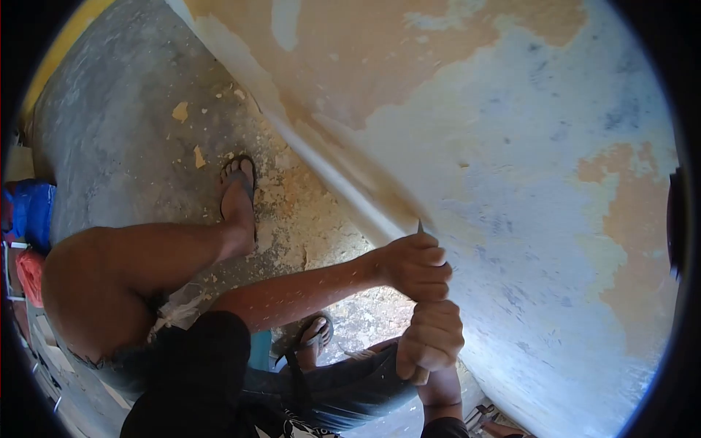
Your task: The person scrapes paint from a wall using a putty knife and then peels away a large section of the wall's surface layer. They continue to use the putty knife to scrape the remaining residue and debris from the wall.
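Observation:
My left hand (418,267) is wrapped round the upper part of a scraping tool, whose narrow metal tip (420,227) sticks out above the fingers beside the wall (533,182). Just below it, my right hand (432,336) grips the same tool, and a light wooden handle end (419,377) shows under that fist. Most of the tool is hidden by my fingers. The wall has pale, patchy paint with tan areas where the surface looks worn.
Paint flakes (199,156) and dust lie on the grey floor (131,109) along the wall's base. My sandalled feet (237,182) are near the debris. Blue (33,212) and red (30,276) items stand at the far left.

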Tool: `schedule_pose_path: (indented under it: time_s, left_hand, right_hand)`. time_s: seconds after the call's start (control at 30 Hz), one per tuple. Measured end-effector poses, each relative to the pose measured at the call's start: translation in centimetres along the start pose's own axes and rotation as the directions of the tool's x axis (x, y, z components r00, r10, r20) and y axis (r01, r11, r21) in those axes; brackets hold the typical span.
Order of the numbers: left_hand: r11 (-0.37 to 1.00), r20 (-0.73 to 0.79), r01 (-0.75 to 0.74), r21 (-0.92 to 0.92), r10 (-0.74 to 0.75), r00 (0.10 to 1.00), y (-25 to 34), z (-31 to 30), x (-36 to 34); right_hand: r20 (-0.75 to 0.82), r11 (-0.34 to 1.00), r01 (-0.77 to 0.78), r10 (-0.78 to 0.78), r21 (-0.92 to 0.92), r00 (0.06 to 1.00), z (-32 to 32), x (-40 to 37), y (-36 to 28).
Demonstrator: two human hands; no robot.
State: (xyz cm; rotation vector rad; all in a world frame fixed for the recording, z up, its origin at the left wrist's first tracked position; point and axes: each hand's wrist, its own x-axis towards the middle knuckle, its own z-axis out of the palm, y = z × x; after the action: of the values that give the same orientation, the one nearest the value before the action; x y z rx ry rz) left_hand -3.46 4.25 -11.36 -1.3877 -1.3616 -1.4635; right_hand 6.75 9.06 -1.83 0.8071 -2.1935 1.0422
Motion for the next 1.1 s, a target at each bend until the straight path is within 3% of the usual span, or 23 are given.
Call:
schedule_pose_path:
  time_s: [0.13, 0.23, 0.3, 0.4, 0.47, 0.5, 0.53, 0.6, 0.63, 0.67, 0.73, 0.77, 0.8, 0.87, 0.93, 0.97, 1.0, 1.03, 1.07, 1.1]
  left_hand:
    - [0.990, 0.083, 0.045, 0.134, -0.056, 0.995, -0.7, 0.1, -4.4]
    - [0.991, 0.129, 0.133, 0.011, -0.134, 0.983, 0.3, -0.9, -5.3]
    - [0.969, 0.203, 0.190, -0.157, -0.156, 0.967, 2.3, -1.3, -4.8]
    - [0.947, 0.394, 0.244, -0.210, -0.146, 0.907, 5.8, -3.6, -4.7]
    - [0.952, 0.558, 0.168, -0.256, 0.003, 0.830, 6.8, -5.0, -6.5]
    - [0.957, 0.627, 0.129, -0.261, 0.067, 0.776, 7.4, -5.6, -7.0]
    - [0.953, 0.636, 0.109, -0.281, 0.100, 0.765, 7.6, -5.8, -7.0]
    - [0.966, 0.659, 0.018, -0.259, 0.163, 0.734, 8.7, -6.5, -6.4]
    - [0.979, 0.687, -0.081, -0.187, 0.189, 0.701, 9.1, -7.1, -5.2]
    - [0.970, 0.691, -0.119, -0.211, 0.234, 0.684, 9.1, -7.3, -4.7]
    - [0.951, 0.742, -0.287, -0.113, 0.273, 0.612, 8.7, -7.4, -4.6]
    - [0.938, 0.781, -0.346, -0.038, 0.244, 0.575, 8.2, -8.2, -3.6]
    - [0.916, 0.817, -0.400, 0.039, 0.201, 0.540, 7.5, -9.0, -2.6]
    - [0.938, 0.748, -0.304, 0.165, 0.082, 0.659, 6.3, -10.8, -0.2]
    - [0.942, 0.664, 0.006, 0.336, -0.241, 0.707, 7.1, -13.4, 2.2]
    - [0.944, 0.666, 0.000, 0.329, -0.232, 0.708, 7.0, -13.4, 0.9]
    - [0.857, 0.380, 0.398, 0.328, -0.505, 0.775, 6.2, -12.7, -1.9]
    - [0.658, 0.088, 0.730, 0.186, -0.751, 0.655, 5.3, -11.9, -4.1]
    - [0.660, 0.090, 0.729, 0.181, -0.749, 0.656, 4.9, -11.3, -5.3]
    - [0.043, 0.341, 0.949, -0.313, -0.927, 0.155, 4.6, -11.0, -6.5]
  right_hand:
    - [0.198, 0.997, 0.022, -0.036, 0.070, 0.980, 1.0, -2.6, 4.0]
    - [0.113, 0.998, -0.002, -0.004, 0.058, 0.994, 2.2, -2.5, 2.7]
    - [0.053, 0.983, -0.078, 0.070, 0.168, 0.996, 1.7, -2.3, 0.5]
    - [0.184, 0.959, -0.284, 0.275, 0.022, 0.944, -1.0, -0.6, -5.0]
    - [0.168, 0.864, -0.504, 0.499, -0.012, 0.850, -3.0, -3.0, -7.6]
    - [0.052, 0.759, -0.649, 0.647, 0.050, 0.761, -2.9, -3.6, -9.0]
    - [0.021, 0.542, -0.838, 0.839, 0.068, 0.544, -2.6, -4.2, -10.1]
    - [0.099, 0.221, -0.952, 0.974, -0.211, 0.204, -1.0, -6.0, -11.0]
    - [0.258, 0.071, -0.934, 0.966, -0.349, -0.023, -0.2, -5.8, -11.0]
    - [0.443, -0.108, -0.955, 0.867, -0.276, -0.227, 0.6, -5.3, -10.9]
    - [0.482, -0.182, -0.966, 0.840, -0.183, -0.249, 3.5, -7.6, -9.7]
    - [0.314, 0.121, -0.972, 0.948, -0.203, 0.053, 5.5, -10.8, -7.6]
    - [0.148, 0.392, -0.876, 0.920, -0.280, 0.364, 7.2, -13.5, -6.1]
    - [-0.160, 0.345, -0.931, 0.919, -0.117, 0.361, 8.0, -13.2, -5.5]
    - [-0.328, 0.238, -0.971, 0.917, -0.004, 0.226, 8.1, -12.2, -5.4]
    - [-0.339, 0.241, -0.968, 0.919, 0.072, 0.203, 7.5, -11.1, -6.7]
    - [-0.350, 0.245, -0.967, 0.913, 0.068, 0.207, 8.1, -11.0, -6.6]
    - [-0.404, 0.281, -0.958, 0.885, 0.065, 0.232, 8.7, -11.4, -5.7]
    - [-0.453, 0.313, -0.948, 0.855, 0.063, 0.252, 9.4, -11.5, -4.8]
    - [-0.427, 0.269, -0.940, 0.890, 0.210, 0.160, 10.2, -9.6, -5.7]
